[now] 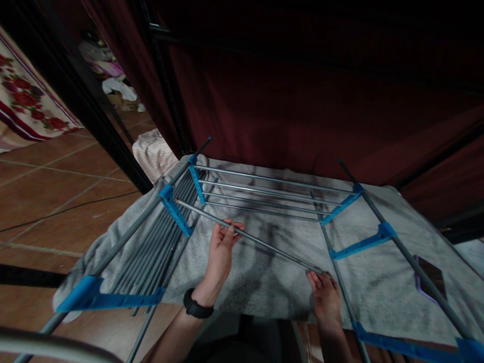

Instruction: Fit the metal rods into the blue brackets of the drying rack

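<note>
A grey metal rack frame with blue plastic brackets (175,210) lies on a grey blanket (264,272). My left hand (221,247), with a black wristband, is closed around a thin grey rod (264,244) near its middle. One end of this rod sits at the left blue bracket. My right hand (325,292) pinches the rod's other end, low on the blanket beside a grey frame bar. Three rods (264,189) span the far section between two blue brackets.
Several loose grey rods (159,252) lie bundled along the left side rail. A dark phone (431,275) rests on the blanket at right. Dark red fabric (302,101) hangs behind. Brown tiled floor (49,201) stretches left, with a floral cloth (26,101) and laundry beyond.
</note>
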A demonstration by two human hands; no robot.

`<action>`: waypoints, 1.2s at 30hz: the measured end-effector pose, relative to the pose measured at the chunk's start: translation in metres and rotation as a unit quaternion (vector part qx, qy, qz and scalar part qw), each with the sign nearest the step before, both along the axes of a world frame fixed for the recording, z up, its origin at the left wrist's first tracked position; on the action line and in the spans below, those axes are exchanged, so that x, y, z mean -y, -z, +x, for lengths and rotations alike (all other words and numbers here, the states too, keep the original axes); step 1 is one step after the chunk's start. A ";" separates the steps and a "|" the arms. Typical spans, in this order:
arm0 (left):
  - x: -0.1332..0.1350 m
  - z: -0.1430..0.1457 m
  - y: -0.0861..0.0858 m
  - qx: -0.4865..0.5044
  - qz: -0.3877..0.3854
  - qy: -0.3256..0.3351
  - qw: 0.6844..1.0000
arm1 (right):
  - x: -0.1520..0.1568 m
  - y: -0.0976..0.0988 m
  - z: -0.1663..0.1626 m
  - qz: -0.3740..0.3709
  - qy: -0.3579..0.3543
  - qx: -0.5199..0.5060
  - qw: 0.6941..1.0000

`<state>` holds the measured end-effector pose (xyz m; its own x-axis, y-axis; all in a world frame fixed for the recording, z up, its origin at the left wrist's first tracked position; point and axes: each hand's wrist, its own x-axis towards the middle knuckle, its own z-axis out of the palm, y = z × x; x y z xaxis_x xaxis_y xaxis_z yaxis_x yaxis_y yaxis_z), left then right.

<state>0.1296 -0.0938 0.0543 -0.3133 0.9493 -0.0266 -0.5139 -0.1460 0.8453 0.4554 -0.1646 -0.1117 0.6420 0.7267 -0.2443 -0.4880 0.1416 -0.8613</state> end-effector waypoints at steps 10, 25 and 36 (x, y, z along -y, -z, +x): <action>-0.001 0.004 -0.009 -0.031 0.032 0.006 0.999 | -0.011 -0.010 -0.013 -0.113 -0.073 0.127 0.983; -0.004 0.001 -0.005 -0.067 0.029 0.012 0.997 | -0.019 -0.024 -0.042 -0.180 -0.173 0.551 0.797; -0.002 0.005 0.002 -0.079 0.017 0.026 0.996 | -0.020 -0.036 -0.062 -0.130 -0.194 0.562 0.794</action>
